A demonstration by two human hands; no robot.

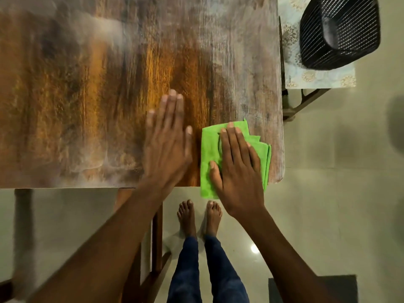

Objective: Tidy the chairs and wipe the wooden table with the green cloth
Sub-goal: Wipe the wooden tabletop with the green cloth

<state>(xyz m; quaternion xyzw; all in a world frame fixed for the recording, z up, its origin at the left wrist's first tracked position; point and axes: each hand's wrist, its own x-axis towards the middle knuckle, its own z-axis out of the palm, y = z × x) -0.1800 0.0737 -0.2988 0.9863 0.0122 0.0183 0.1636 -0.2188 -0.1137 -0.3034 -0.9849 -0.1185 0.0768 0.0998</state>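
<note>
- Pale glossy floor tiles [328,193] surround the wooden table [87,95], whose top fills most of your view; its near edge runs across the middle of the frame and its right corner sits just past your right hand.
- Your right hand [237,171] lies flat, fingers straight, pressing the green cloth [209,149] onto the table near that right front corner. The cloth is folded, and its lower edge hangs a little over the near edge of the table.
- Your left hand [168,141] is released and holds nothing: palm down, fingers straight, on the bare wood just beside the cloth, its thumb near the cloth's left edge but apart from it.
- A dull, streaky haze shows over the far and right parts of the top, so I judge that much wiping is left.
- Risk: the cloth already overhangs the edge. A stroke pulled towards you could drag it off the table and onto the floor by your bare feet [199,215].
- Risk: a flat palm pins the cloth without gripping it. A fast push could leave the folds bunched or sliding out from under your hand.
- Risk: the black mesh basket [338,33] stands on a patterned side table [317,77] close to the wooden table's right edge. A wide sweep past that edge could knock it.
- Part of a wooden chair [157,248] shows under the table by your left leg; whether the chairs are tidy cannot be told from here.
</note>
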